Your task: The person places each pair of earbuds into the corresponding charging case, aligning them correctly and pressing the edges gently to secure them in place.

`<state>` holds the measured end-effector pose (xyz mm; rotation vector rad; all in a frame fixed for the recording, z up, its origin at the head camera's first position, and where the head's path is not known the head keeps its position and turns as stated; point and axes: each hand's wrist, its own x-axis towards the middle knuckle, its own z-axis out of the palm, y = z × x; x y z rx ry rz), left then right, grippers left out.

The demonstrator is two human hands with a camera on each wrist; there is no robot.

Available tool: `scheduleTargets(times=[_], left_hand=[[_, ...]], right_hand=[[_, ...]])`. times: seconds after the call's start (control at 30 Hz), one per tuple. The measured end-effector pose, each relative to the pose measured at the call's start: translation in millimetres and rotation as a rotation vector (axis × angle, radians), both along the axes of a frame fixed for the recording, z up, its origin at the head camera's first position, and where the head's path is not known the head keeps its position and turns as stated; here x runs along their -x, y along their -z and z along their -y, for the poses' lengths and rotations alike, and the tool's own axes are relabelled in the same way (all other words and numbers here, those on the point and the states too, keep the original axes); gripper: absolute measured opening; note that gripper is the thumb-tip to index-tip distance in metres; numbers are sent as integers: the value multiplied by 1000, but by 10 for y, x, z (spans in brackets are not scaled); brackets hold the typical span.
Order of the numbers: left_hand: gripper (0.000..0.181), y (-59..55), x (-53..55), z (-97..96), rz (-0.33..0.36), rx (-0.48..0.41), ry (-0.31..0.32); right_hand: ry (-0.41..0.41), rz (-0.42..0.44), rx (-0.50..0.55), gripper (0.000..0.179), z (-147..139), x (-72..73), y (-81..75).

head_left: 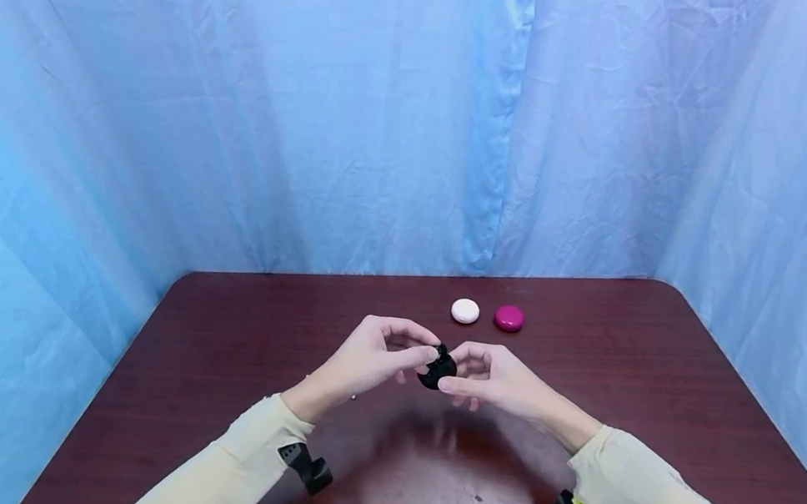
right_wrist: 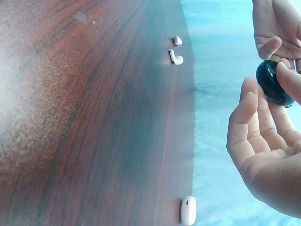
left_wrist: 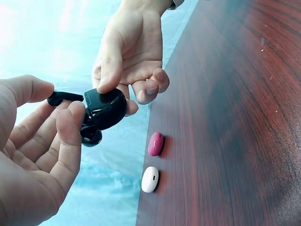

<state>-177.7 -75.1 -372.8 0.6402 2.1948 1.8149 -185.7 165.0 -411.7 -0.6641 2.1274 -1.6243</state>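
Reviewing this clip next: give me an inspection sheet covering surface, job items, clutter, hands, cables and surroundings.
Surface: dark reddish wood-grain table, a few small specks visible.
Job items: rounded black case and slim black piece, both held above the table; exactly what the piece is, unclear.
Clutter: white case beside magenta case; two white earbuds lying loose.
Hands: left hand pinches the piece; right hand grips the black case.
Cables: nothing seen.
Surroundings: pale blue curtains.
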Motion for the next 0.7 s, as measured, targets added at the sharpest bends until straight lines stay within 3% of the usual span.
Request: scheduleTargets(times=[0.23,0.7], left_hand=[[19,-5,-4,-22,43,1,-16],[18,32,-19,-7,27,35,-27]], right_hand=[[0,2,0,27,-23,10,4],[0,1,6,27,1,9,13]])
